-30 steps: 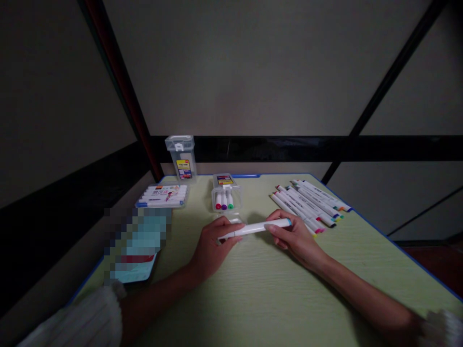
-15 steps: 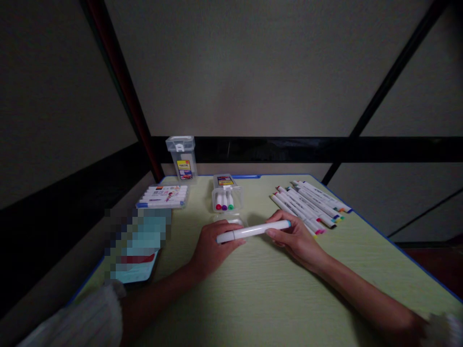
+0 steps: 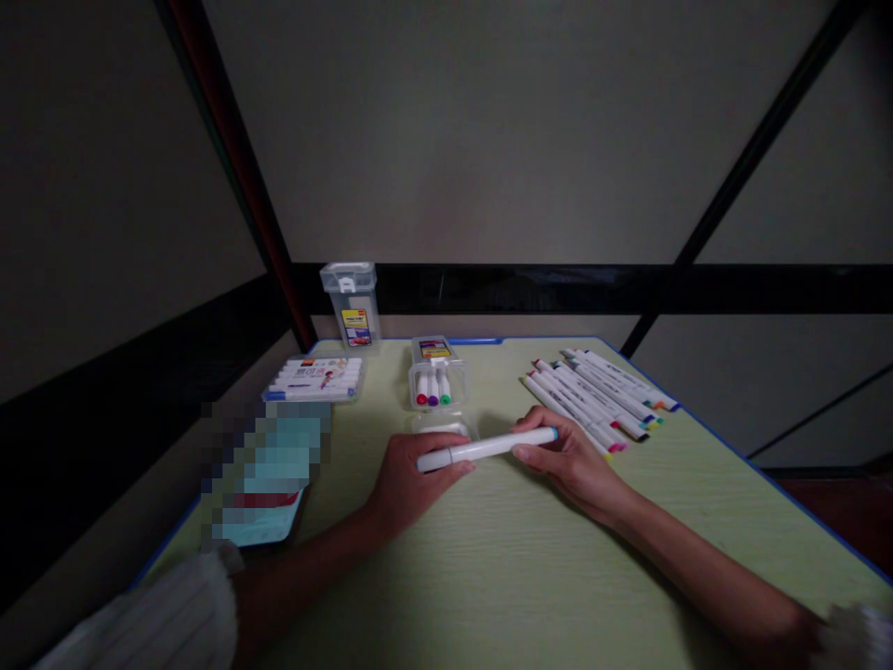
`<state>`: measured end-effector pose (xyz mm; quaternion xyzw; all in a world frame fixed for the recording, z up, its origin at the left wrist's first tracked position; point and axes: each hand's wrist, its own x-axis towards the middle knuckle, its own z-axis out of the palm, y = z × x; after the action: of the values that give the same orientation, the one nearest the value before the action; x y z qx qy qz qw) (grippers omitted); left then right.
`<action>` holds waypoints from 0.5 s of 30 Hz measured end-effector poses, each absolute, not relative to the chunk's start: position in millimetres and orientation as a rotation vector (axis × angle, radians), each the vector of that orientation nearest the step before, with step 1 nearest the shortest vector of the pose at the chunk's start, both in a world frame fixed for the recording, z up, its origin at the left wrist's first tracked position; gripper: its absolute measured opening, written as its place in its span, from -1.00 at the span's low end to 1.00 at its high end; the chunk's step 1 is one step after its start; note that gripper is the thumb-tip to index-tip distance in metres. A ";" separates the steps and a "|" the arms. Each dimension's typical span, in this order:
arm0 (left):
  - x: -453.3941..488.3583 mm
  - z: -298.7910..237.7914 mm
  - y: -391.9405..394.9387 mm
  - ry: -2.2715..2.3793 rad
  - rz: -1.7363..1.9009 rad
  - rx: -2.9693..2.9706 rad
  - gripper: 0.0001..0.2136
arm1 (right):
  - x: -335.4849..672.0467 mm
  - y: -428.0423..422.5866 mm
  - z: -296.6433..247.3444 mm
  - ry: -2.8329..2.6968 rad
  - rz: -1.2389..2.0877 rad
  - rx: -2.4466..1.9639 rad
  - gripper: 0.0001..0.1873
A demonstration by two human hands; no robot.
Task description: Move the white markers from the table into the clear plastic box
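Note:
A white marker (image 3: 488, 448) with a light blue end is held level between both hands, tilted slightly up to the right. My left hand (image 3: 411, 484) pinches its left end, and my right hand (image 3: 558, 461) grips near the blue end at the right. Just behind it, a clear plastic box (image 3: 455, 383) lies on its side with its mouth toward me. Three markers (image 3: 433, 386) with red, purple and green ends show inside. The box's clear lid (image 3: 436, 423) is in front, partly hidden by my left hand.
Several white markers (image 3: 593, 395) with coloured ends lie in a loose row at the right. A closed clear box (image 3: 353, 312) stands upright at the back left. Nearer are a flat pack of white markers (image 3: 317, 377) and a partly blurred light blue item (image 3: 269, 516) on the table (image 3: 474, 596).
Almost nothing differs. Both hands keep their hold on the white marker, which has shifted very slightly.

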<state>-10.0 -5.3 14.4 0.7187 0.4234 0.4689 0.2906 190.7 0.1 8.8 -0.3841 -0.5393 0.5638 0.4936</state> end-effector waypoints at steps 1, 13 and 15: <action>-10.3 15.1 -5.6 1.126 1.257 1.934 -0.85 | 190.5 -0.3 9.4 -1.306 1.382 -0.937 -0.72; -13.8 14.3 -5.8 1.093 1.292 1.930 -0.86 | 188.8 -0.5 8.7 -1.347 1.429 -0.924 -0.74; -13.4 13.5 -6.0 1.095 1.277 1.942 -0.85 | 188.8 -0.3 8.7 -1.343 1.422 -0.927 -0.74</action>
<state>-13.4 -6.0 13.5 0.7251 0.4088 0.4768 0.2823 188.8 -0.3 8.7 -0.3783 -0.5477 0.5801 0.4694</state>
